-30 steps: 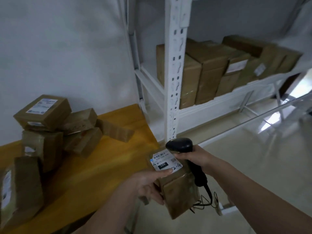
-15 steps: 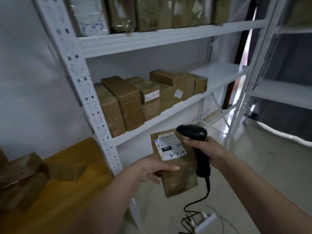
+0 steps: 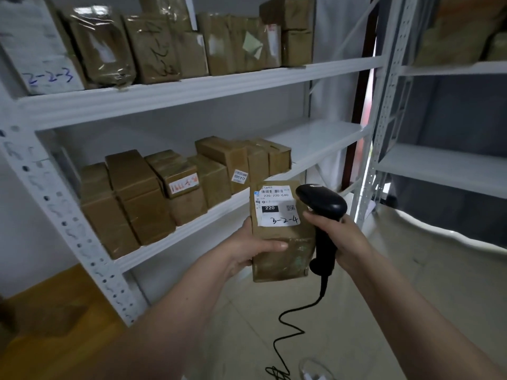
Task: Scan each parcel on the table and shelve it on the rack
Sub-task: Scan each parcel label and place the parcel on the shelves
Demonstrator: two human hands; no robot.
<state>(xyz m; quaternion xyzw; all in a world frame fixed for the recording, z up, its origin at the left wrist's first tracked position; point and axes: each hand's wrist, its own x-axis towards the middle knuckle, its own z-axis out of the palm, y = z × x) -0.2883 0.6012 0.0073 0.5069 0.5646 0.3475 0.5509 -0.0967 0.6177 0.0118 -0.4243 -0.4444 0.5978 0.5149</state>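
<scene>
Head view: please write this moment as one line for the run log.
left hand: holds parcel | right hand: grips scanner | label: up | rack: ahead

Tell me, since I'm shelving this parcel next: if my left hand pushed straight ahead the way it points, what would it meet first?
Probably the front edge of the lower shelf, then the row of brown boxes standing on it. The left hand holds the parcel just short of that shelf, though depth is hard to judge here.
</scene>
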